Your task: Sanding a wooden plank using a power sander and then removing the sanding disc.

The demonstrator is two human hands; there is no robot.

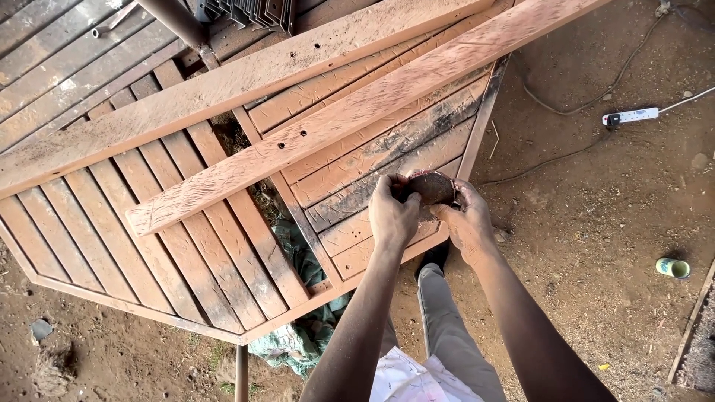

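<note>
While mostly covered by fingers, hard to identify: round brown disc [431, 187], dusty, rough on top, thin reddish edge at upper left. Held between both hands, just over the lower right corner of the slatted metal panel [149, 246]. Left hand [392, 216] clamped on its left side, fingers curled together over the rim. Right hand [468, 222] gripping the right side and underside, thumb pressed at the lower edge; other fingers hidden below. Underside of disc not visible. Two long reddish-brown beams [246, 74] lying across the panel, ends cut off by the frame. Green cloth [298, 260] partly hidden under the panel. Grey trouser leg [447, 327] and dark shoe [434, 257] below the hands. White power strip [631, 116] with cable on the dirt ground [596, 223], well apart. Small green cup [672, 267] at far right.
</note>
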